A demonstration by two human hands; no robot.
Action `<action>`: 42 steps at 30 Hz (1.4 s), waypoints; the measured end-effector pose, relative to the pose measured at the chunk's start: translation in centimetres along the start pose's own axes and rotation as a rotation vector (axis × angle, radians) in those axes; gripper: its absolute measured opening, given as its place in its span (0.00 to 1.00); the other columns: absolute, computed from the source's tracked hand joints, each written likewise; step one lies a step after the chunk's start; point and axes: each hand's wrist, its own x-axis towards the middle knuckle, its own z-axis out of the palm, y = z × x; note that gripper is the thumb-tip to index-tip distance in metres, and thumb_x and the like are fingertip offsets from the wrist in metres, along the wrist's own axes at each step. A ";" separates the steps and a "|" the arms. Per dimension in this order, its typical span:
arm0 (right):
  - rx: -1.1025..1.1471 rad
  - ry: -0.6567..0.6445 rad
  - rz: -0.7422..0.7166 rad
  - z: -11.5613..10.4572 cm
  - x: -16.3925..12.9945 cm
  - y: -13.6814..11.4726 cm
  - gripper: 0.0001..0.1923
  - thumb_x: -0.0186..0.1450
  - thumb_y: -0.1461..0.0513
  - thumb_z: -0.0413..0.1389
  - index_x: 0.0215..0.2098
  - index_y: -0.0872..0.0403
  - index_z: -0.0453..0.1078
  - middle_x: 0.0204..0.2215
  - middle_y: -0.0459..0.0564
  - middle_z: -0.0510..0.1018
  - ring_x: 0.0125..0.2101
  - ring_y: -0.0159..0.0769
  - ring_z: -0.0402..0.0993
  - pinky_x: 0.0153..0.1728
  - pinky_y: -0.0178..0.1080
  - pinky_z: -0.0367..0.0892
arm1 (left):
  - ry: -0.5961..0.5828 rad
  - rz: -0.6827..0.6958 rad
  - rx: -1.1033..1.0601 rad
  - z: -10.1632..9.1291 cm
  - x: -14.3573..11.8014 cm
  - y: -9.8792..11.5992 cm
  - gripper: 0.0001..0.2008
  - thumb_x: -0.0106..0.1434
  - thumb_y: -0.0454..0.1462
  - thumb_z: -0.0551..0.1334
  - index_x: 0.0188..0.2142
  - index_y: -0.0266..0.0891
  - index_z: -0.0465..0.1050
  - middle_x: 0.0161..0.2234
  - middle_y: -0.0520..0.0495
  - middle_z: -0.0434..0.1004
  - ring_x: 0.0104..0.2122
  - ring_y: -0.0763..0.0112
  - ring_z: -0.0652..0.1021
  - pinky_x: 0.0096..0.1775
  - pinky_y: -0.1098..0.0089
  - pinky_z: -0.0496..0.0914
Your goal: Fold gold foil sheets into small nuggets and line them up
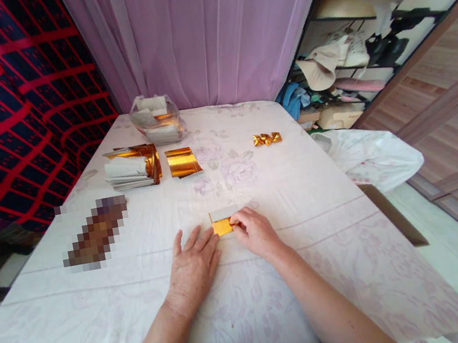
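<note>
Gold foil paper (222, 227): near the middle of the frame, partly folded, with a gold band below and a pale grey band above, lying on the table between the two hands.
Left hand (194, 260): palm down just left of centre, fingers spread and nearly straight, fingertips at the paper's left edge, grasping nothing.
Right hand (257, 230): right of the paper, fingers curled in, thumb and fingertips closed together on its right edge.
Table (254, 315): covered by a white cloth with pale purple flowers.
Sheet stack (134, 170): left of centre, grey and gold faces showing, layers curling at the right side.
Loose gold sheets (183, 162): just right of the stack, slightly curved.
Clear plastic bag (156, 119): at the table's far edge, more grey and gold sheets inside.
Folded gold pieces (267, 139): right of centre, in a short row.
Pixelated patch (98, 233): at left, brownish, contents hidden.
Purple curtain (209, 33): top centre, behind the table.
</note>
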 end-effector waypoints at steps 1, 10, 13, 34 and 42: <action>-0.023 0.005 0.012 0.0 0.0 -0.3 0.06 0.60 0.68 0.55 0.34 0.52 0.69 0.33 0.48 0.74 0.35 0.35 0.71 0.38 0.36 0.65 | -0.006 -0.002 0.003 0.0 0.1 0.1 0.16 0.68 0.40 0.55 0.52 0.45 0.73 0.55 0.47 0.74 0.58 0.52 0.69 0.60 0.42 0.55; -0.106 0.021 0.094 0.4 -0.1 -1.3 0.05 0.58 0.65 0.60 0.33 0.52 0.69 0.34 0.47 0.73 0.35 0.36 0.70 0.37 0.36 0.64 | 0.000 -0.007 0.010 0.0 0.1 0.0 0.15 0.67 0.39 0.56 0.51 0.46 0.74 0.55 0.46 0.74 0.57 0.52 0.70 0.59 0.43 0.57; -0.059 0.012 0.073 0.4 -0.1 -0.7 0.06 0.58 0.67 0.57 0.33 0.51 0.69 0.34 0.47 0.73 0.34 0.35 0.70 0.38 0.36 0.64 | 0.001 -0.011 0.006 0.0 0.1 -0.1 0.15 0.67 0.39 0.56 0.51 0.46 0.74 0.55 0.47 0.74 0.57 0.52 0.70 0.59 0.43 0.57; -0.247 0.069 0.149 0.8 0.1 -2.6 0.12 0.57 0.54 0.63 0.31 0.51 0.68 0.32 0.50 0.72 0.34 0.39 0.69 0.33 0.38 0.63 | 0.006 -0.041 -0.036 -0.3 0.3 -0.5 0.14 0.68 0.37 0.54 0.49 0.47 0.75 0.53 0.46 0.76 0.55 0.54 0.72 0.57 0.44 0.60; -0.083 0.007 0.092 0.5 0.1 -0.8 0.05 0.58 0.66 0.59 0.33 0.51 0.69 0.33 0.46 0.73 0.34 0.34 0.70 0.37 0.36 0.64 | 0.019 -0.033 -0.010 -0.1 0.3 -0.3 0.13 0.67 0.36 0.55 0.47 0.45 0.76 0.57 0.46 0.72 0.57 0.53 0.70 0.58 0.44 0.60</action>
